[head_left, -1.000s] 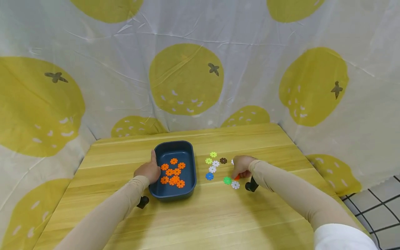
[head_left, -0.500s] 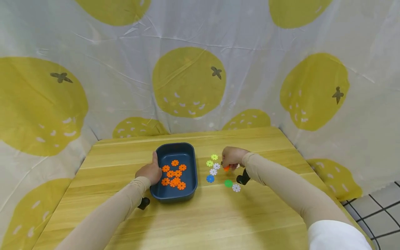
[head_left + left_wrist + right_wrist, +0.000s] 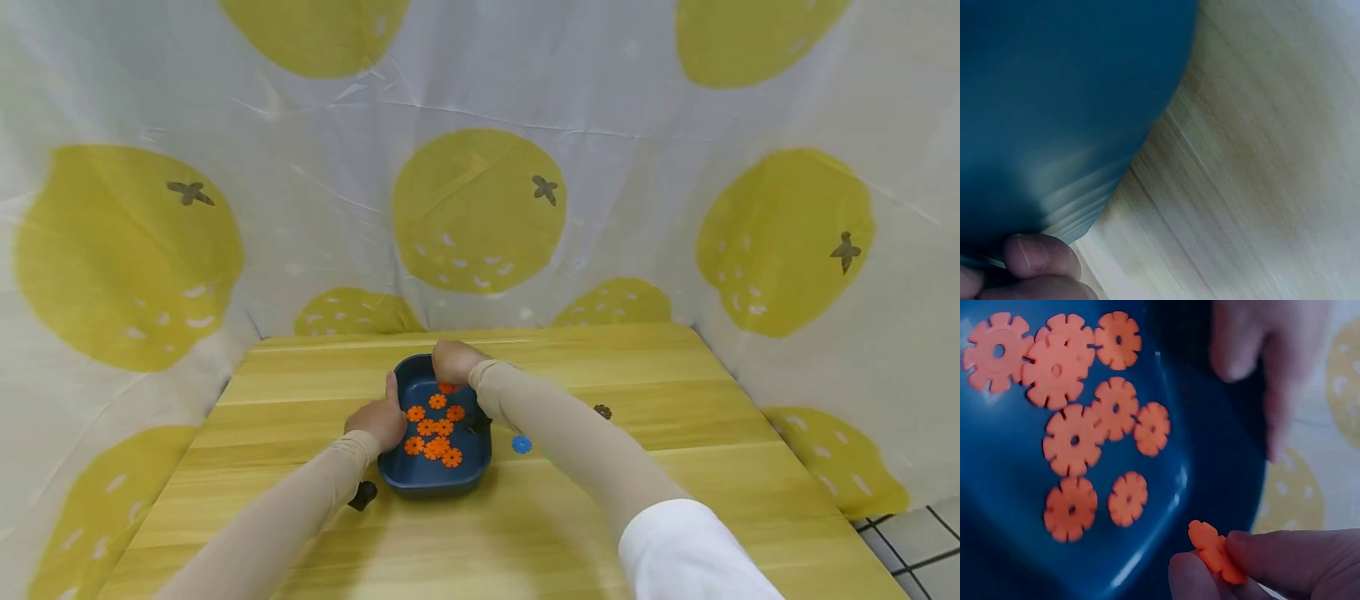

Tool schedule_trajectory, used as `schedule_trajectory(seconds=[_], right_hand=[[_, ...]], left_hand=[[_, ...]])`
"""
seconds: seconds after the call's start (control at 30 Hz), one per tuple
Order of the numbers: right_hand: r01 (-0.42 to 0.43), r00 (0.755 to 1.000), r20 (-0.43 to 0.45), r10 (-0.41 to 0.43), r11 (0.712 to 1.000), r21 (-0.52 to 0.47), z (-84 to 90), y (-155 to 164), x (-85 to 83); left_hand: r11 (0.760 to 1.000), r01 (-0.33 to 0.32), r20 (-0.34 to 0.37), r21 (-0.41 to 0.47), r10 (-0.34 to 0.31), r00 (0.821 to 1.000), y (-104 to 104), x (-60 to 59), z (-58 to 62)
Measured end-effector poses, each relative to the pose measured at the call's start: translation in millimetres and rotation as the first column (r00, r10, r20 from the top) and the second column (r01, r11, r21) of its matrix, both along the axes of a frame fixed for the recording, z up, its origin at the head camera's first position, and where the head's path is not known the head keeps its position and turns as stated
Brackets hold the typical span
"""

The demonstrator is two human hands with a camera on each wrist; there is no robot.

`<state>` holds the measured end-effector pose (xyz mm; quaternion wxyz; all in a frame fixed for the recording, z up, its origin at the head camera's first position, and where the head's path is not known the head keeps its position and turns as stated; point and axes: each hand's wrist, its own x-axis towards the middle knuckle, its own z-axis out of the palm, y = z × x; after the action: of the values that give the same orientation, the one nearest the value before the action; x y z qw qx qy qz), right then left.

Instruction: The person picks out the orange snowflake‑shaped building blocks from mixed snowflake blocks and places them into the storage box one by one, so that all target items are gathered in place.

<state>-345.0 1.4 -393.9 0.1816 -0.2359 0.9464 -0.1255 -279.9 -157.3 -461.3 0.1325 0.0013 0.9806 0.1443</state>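
A dark blue rectangular tub (image 3: 435,486) stands on the wooden table, with several orange notched plastic discs (image 3: 1074,439) lying on its floor, some overlapping. My left hand (image 3: 377,422) grips the tub's left wall; in the left wrist view its fingers (image 3: 1041,256) curl against the outer side, one finger lying along the rim in the head view. Over the far right part of the tub is my right hand (image 3: 456,363). Between thumb and finger it pinches another orange notched disc (image 3: 1215,552), held tilted above the tub.
Right of the tub, a blue disc (image 3: 522,444) and a brown disc (image 3: 602,412) lie on the table (image 3: 675,500). My right forearm (image 3: 577,429) covers the area between them. A lemon-print cloth (image 3: 480,208) hangs behind the table and at its sides.
My right hand has carried the orange disc from among the loose discs leftward to above the tub. The left hand keeps its hold. The head view has shifted slightly.
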Motion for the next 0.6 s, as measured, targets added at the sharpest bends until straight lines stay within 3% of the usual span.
schedule_trajectory(seconds=[0.1, 0.27, 0.4, 0.6], right_hand=[[0.037, 0.999, -0.001, -0.037, 0.996, 0.079, -14.9, -6.9, 1.2], [0.126, 0.992, 0.025, -0.128, 0.99, 0.065, -26.5, -3.9, 5.8], [0.126, 0.991, 0.041, -0.127, 0.992, 0.03, -25.6, -2.6, 2.7], [0.053, 0.999, -0.004, -0.053, 0.998, 0.02, -6.3, 1.7, -0.8]], left_hand=[[1.0, 0.012, 0.004, 0.001, -0.012, 1.0, 8.5, 0.3, -0.6], [0.999, 0.033, -0.008, -0.004, -0.033, 0.999, 15.3, -1.3, 1.6], [0.999, 0.045, -0.027, -0.015, -0.045, 0.999, 12.6, -4.0, 4.7], [0.999, 0.035, -0.015, 0.009, -0.035, 0.999, 6.9, -4.2, 6.0]])
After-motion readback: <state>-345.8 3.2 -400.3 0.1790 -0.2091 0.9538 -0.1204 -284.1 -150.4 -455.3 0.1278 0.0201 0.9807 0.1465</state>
